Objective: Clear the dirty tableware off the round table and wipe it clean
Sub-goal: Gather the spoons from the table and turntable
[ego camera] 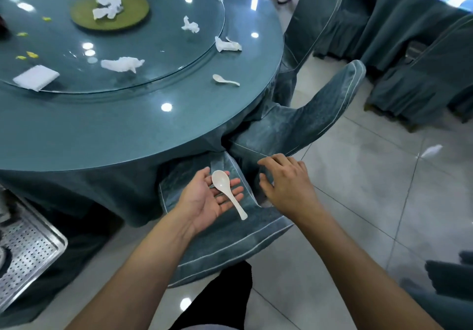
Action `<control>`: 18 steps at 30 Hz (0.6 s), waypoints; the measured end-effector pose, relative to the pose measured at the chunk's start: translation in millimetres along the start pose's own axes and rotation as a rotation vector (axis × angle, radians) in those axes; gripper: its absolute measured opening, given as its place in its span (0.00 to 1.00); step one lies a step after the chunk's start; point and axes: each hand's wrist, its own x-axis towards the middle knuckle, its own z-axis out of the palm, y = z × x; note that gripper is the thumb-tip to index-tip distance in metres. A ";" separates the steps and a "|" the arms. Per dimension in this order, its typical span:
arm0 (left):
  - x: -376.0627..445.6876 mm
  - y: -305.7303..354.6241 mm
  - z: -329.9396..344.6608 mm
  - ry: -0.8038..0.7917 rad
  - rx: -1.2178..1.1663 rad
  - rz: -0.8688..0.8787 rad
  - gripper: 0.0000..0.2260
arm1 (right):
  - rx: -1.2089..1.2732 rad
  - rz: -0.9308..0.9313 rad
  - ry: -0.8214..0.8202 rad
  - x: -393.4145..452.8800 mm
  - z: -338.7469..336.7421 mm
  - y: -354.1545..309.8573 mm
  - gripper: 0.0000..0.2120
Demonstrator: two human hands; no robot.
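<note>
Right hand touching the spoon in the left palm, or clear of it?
Apart. The head view shows the right hand beside the spoon, chair cover visible between them; the spoon lies on the open left hand.

**Spoon in the palm, litter on the glass**

The left hand (210,196), palm up with straight fingers, carries a white spoon (227,191) above a covered chair (225,242). The right hand (286,183) hovers at its 3 o'clock, fingers loosely bent, holding nothing. On the round counter (128,130), a second spoon (225,79) lies at 4 o'clock of the glass turntable (158,55), where crumpled napkins (122,64) lie scattered.
</note>
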 end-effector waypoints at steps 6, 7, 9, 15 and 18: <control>60.5 40.1 35.3 0.000 -0.140 0.034 0.23 | -0.039 -0.089 -0.084 95.7 -0.4 31.4 0.14; 69.8 46.8 39.7 0.010 -0.159 0.041 0.23 | -0.049 -0.101 -0.102 113.8 0.3 34.9 0.14; 84.4 58.9 47.9 0.027 -0.179 0.048 0.23 | -0.061 -0.119 -0.137 146.8 1.5 40.1 0.14; 119.6 90.2 70.4 0.059 -0.193 0.080 0.21 | -0.049 -0.176 -0.183 218.7 9.3 48.6 0.14; 137.6 98.3 79.7 0.071 -0.221 0.092 0.22 | -0.052 -0.222 -0.219 249.5 15.5 55.4 0.14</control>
